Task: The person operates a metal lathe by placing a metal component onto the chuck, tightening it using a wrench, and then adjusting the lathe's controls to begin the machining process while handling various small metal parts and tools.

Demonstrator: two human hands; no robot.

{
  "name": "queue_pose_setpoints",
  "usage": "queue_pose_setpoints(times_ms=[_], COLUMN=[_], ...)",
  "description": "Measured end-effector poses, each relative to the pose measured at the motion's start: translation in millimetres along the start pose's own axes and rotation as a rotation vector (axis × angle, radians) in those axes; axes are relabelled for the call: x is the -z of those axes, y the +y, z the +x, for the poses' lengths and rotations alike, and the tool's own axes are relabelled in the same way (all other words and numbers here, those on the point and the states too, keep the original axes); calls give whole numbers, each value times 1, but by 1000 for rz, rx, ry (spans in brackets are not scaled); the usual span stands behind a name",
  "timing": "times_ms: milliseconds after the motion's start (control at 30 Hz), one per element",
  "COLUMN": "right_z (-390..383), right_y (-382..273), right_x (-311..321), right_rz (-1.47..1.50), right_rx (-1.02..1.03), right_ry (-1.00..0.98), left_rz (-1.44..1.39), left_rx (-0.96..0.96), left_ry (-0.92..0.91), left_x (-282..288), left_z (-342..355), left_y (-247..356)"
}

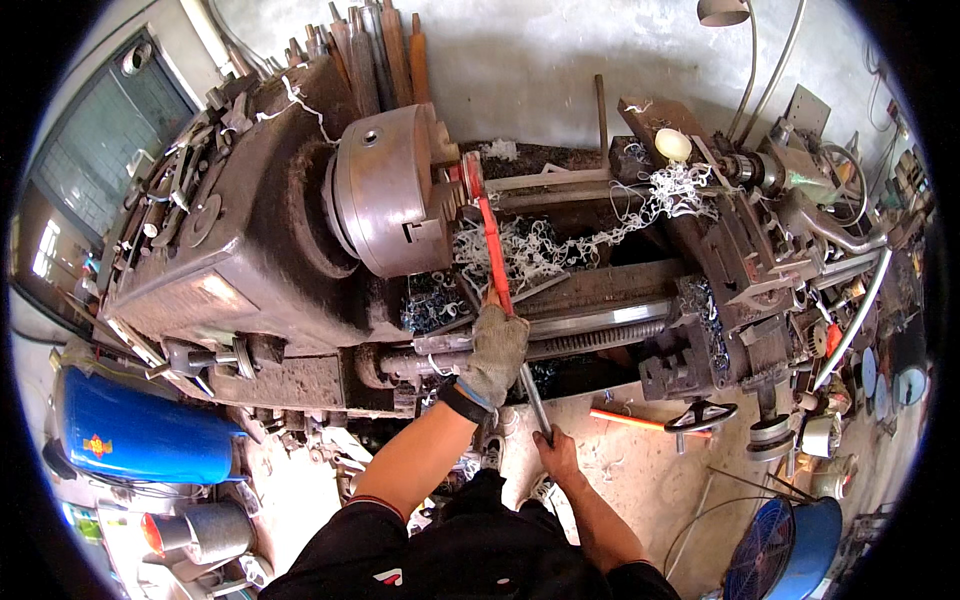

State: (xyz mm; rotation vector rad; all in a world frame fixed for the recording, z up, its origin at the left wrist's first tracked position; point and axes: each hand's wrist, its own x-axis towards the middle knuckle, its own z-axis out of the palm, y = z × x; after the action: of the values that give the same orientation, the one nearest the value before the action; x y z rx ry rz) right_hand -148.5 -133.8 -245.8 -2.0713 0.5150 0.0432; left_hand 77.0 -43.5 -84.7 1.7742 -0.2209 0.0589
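My left hand, in a grey work glove, is closed round the lower handle of a red pipe wrench. The wrench's head reaches up to a red-edged round part at the jaws of the big lathe chuck. Below the glove a grey metal bar slants down to the right. My bare right hand grips its lower end. Whether the bar joins the wrench handle is hidden by the glove. White curly shavings lie on the lathe bed right beside the wrench.
The brown headstock carries loose tools on top. Right of my hands sit the carriage and a black handwheel. An orange bar lies below the bed. A blue barrel stands lower left, a blue fan lower right.
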Motion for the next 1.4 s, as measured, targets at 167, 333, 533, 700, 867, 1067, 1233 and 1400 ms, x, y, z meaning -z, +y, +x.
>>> queue_pose_setpoints(times_ms=[167,333,533,700,867,1067,1233,1400], right_z=[-5,-18,-49,-110,-143,47,228,310], right_y=[-12,-11,-9,0,-19,-121,-177,-175], right_x=[5,10,38,73,118,166,173,169], right_rz=[40,-27,-26,-240,-225,-517,-571,-880], right_rx=[-6,3,-53,-213,-315,199,69,44], right_ry=[-2,86,104,248,445,619,513,458], left_rz=[-4,-349,-670,-1017,-985,-493,-566,-515], left_rx=[100,247,271,339,204,186,312,393], left_ry=[-37,-92,-302,-321,-378,-451,-435,-467], left_x=[4,8,19,-14,-31,19,50,76], left_z=[9,13,4,-21,-7,-33,-55,-62], left_y=[7,32,8,0,20,13,25,30])
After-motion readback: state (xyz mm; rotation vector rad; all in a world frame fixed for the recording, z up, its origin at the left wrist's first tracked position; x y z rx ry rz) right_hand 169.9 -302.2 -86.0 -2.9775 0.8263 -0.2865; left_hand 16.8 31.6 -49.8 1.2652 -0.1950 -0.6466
